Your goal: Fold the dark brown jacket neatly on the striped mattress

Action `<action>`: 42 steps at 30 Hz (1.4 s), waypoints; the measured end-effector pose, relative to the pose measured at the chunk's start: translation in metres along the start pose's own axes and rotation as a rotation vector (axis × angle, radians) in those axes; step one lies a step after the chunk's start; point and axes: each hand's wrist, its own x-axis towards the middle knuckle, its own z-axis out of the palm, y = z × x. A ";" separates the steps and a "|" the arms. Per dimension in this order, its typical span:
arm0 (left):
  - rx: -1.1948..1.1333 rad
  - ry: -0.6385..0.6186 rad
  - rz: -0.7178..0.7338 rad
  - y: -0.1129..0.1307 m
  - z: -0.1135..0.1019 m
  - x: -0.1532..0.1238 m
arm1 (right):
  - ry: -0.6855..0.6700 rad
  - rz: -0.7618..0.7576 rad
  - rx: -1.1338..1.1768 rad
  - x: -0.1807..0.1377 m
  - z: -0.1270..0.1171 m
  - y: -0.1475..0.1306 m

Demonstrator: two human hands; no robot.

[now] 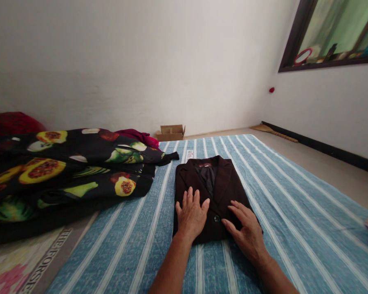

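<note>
A dark brown jacket (223, 185) lies folded into a neat rectangle on a blue and white striped sheet (294, 204), collar away from me. My left hand (191, 214) rests flat on its left half, fingers stretched out and together. My right hand (245, 228) lies flat on the lower right part, fingers pointing left toward a dark button (216, 219). Neither hand holds anything.
A black cloth printed with fruit (64, 171) is heaped on the left, with a dark red cloth (139, 136) behind it. A small cardboard box (171, 132) stands by the white wall. Bare floor (319, 163) runs along the right, under a window (334, 32).
</note>
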 end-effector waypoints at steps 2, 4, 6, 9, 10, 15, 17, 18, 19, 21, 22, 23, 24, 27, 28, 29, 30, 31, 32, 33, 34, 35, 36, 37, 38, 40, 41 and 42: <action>0.002 0.001 -0.002 0.000 -0.001 0.000 | 0.002 0.005 0.002 0.000 0.000 0.000; 0.004 -0.003 -0.003 0.000 -0.001 0.000 | 0.004 0.006 0.005 0.000 0.000 0.000; 0.006 -0.008 -0.002 0.000 -0.002 0.000 | 0.004 0.005 0.008 0.000 0.000 0.000; 0.008 -0.004 0.000 0.001 -0.001 0.002 | 0.006 0.004 0.007 0.001 0.000 0.000; 0.008 -0.001 0.001 0.001 0.000 0.002 | 0.008 0.003 0.006 0.001 0.000 0.000; 0.006 0.009 0.004 0.000 0.002 0.002 | 0.004 -0.001 0.002 0.000 0.000 0.001; 0.006 0.009 0.006 0.000 0.002 0.002 | 0.002 -0.002 0.003 0.000 0.000 0.001; 0.007 0.010 0.005 -0.001 0.001 0.001 | 0.003 -0.001 0.003 0.000 0.000 0.001; 0.007 0.009 0.005 -0.001 0.001 0.001 | 0.003 -0.002 0.003 0.000 0.000 0.001; 0.005 0.006 0.002 -0.001 0.001 0.001 | 0.003 -0.003 -0.001 0.001 0.001 0.001; 0.004 0.005 0.001 -0.001 0.001 0.000 | 0.002 -0.004 -0.003 0.001 0.001 0.001; 0.002 0.005 0.001 -0.001 0.001 0.000 | 0.001 -0.005 -0.004 0.001 0.001 0.001; 0.000 0.004 0.001 -0.001 0.001 0.000 | -0.001 -0.005 -0.005 0.001 0.001 0.001; -0.005 0.003 -0.001 0.000 0.001 0.000 | 0.000 -0.003 -0.003 0.000 0.000 0.001; -0.006 0.001 -0.002 0.001 0.001 0.001 | 0.000 -0.001 -0.001 0.000 0.000 0.001; -0.006 -0.001 -0.002 0.001 0.000 0.001 | 0.000 0.000 0.000 0.000 0.000 0.000; -0.006 -0.002 -0.002 0.001 0.000 0.001 | 0.000 0.000 0.001 0.000 0.000 0.000; -0.005 -0.004 -0.003 0.001 0.000 0.001 | 0.000 0.000 0.001 0.000 -0.001 0.000; -0.005 -0.007 -0.004 0.001 0.000 0.001 | 0.001 0.000 0.001 0.000 -0.001 -0.001; -0.005 -0.010 -0.006 0.001 0.000 0.001 | 0.001 0.001 0.000 0.000 -0.001 -0.001; -0.005 -0.012 -0.007 0.001 0.000 0.001 | 0.001 0.002 -0.001 0.001 -0.001 -0.001; -0.005 -0.014 -0.008 0.001 -0.001 0.000 | 0.001 0.004 -0.002 0.001 -0.001 -0.001; -0.005 -0.014 -0.008 0.001 -0.001 0.000 | -0.001 0.006 -0.002 0.001 -0.001 -0.001; -0.004 -0.013 -0.006 0.001 0.000 0.000 | -0.003 0.007 -0.003 0.001 -0.001 -0.001; -0.003 -0.010 -0.002 0.001 0.000 0.000 | -0.005 0.006 -0.003 0.001 -0.002 -0.001; 0.001 -0.003 0.004 0.000 0.000 0.000 | -0.004 0.003 -0.005 0.001 -0.002 -0.002; 0.003 0.000 0.005 0.000 0.000 0.000 | -0.003 0.002 -0.005 0.001 -0.002 -0.002; 0.006 0.000 0.005 0.000 0.000 0.000 | -0.002 0.002 -0.005 0.001 -0.002 -0.002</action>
